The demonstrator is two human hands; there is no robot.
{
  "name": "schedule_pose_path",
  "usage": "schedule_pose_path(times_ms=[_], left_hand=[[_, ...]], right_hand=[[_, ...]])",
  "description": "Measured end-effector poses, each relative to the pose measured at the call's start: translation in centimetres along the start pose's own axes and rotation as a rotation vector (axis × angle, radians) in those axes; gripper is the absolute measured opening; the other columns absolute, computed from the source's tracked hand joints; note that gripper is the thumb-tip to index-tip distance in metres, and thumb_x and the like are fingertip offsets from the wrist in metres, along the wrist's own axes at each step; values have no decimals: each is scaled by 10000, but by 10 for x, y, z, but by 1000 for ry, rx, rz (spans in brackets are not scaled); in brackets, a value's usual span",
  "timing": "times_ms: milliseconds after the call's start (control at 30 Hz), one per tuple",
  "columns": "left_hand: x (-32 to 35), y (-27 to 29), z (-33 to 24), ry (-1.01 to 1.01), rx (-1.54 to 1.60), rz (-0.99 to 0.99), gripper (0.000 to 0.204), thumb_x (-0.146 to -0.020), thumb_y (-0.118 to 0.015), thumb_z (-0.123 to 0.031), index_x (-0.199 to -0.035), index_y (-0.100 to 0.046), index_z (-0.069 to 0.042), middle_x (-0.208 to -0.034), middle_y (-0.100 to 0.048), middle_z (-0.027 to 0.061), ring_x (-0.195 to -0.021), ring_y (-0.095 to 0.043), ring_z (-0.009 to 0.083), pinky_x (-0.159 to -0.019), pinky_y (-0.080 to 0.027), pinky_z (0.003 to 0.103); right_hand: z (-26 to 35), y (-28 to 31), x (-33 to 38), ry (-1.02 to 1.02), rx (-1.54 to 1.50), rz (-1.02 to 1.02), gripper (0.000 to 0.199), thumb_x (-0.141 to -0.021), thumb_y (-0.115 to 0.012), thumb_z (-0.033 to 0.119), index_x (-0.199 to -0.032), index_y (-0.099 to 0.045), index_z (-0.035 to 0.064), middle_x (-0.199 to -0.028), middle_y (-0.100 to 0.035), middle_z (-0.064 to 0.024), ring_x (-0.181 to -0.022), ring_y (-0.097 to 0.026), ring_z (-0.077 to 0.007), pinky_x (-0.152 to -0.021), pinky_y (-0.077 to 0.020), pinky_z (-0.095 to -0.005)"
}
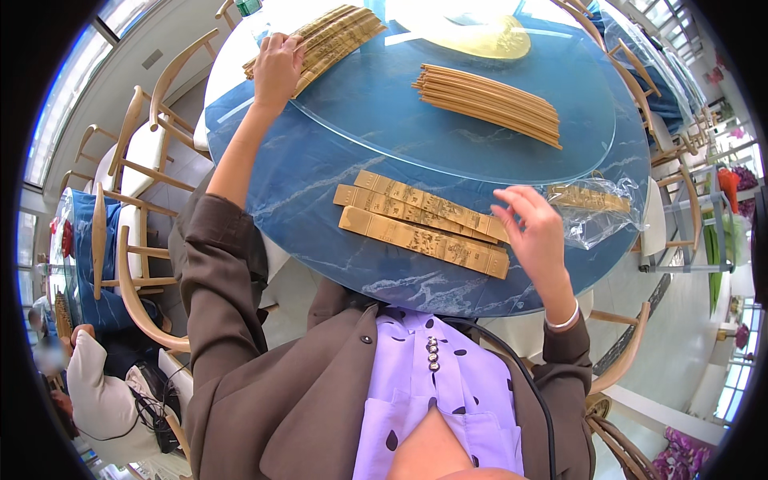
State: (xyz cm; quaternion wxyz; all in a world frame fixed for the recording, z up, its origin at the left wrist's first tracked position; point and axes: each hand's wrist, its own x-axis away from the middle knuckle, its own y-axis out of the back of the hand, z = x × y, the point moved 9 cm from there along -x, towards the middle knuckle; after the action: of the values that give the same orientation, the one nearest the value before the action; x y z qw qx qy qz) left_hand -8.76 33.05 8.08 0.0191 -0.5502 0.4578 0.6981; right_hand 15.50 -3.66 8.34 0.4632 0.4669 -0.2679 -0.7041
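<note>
Your left hand is stretched far out across the round blue table, palm down with the fingers pressed on a stack of flat golden strips. That stack runs slantwise, its long axis going from your left hand's fingers up and to the right toward the far rim. You can't tell whether the fingers pinch a strip or only rest on top.

Your right hand hovers close to your body, fingers spread and loosely curled, gripping nothing. Its fingertips sit at the right-hand ends of three golden strips lying flat side by side on the table. Their long axes run from left to right, dipping slightly toward you at the right end, so they point straight into your right hand.

Just beyond and to the right of your right hand lies a clear plastic bag, crumpled and open, with more golden strips inside it, lying roughly left to right.

Farther out, between your two hands, a bundle of thin wooden sticks rests on the raised glass turntable, slanting down to the right.
</note>
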Motion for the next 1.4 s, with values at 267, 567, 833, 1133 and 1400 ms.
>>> schedule_pose_path(times_ms=[267,567,833,1133,1400], left_hand=[[93,103,-177,-32,624,171,62,-869,-688,-68,-872,-669,-10,-824,-618,109,-811,-597,299,-734,-505,394],[161,114,-234,-33,730,268,101,-821,-710,-25,-910,-664,-15,-867,-626,94,-805,-611,282,-705,-515,379],[163,115,-232,-22,714,277,94,-820,-705,-21,-903,-661,-14,-860,-623,102,-803,-610,289,-697,-513,381],[163,113,-232,-8,731,273,95,-816,-709,-23,-895,-657,-13,-852,-619,104,-797,-607,292,-697,-514,384],[163,112,-231,-3,731,276,90,-816,-708,-26,-888,-656,-13,-846,-618,101,-795,-607,291,-698,-515,385]], right_hand=[[-56,-15,-78,146,260,-190,187,-858,-723,140,-1025,-716,57,-1001,-659,-62,-959,-628,-263,-809,-536,-373],[-74,-48,-107,195,380,-214,217,-835,-735,140,-1034,-711,54,-1016,-651,-70,-992,-608,-272,-885,-504,-391],[-79,-47,-107,166,289,-163,157,-779,-772,142,-887,-679,78,-917,-654,-41,-950,-611,-253,-864,-489,-383],[-63,-43,-95,243,280,-133,123,-783,-761,178,-824,-694,82,-852,-652,-27,-879,-614,-237,-814,-479,-373],[-62,-47,-92,232,278,-75,212,-811,-757,262,-891,-734,67,-880,-669,-40,-907,-626,-253,-820,-501,-384]])
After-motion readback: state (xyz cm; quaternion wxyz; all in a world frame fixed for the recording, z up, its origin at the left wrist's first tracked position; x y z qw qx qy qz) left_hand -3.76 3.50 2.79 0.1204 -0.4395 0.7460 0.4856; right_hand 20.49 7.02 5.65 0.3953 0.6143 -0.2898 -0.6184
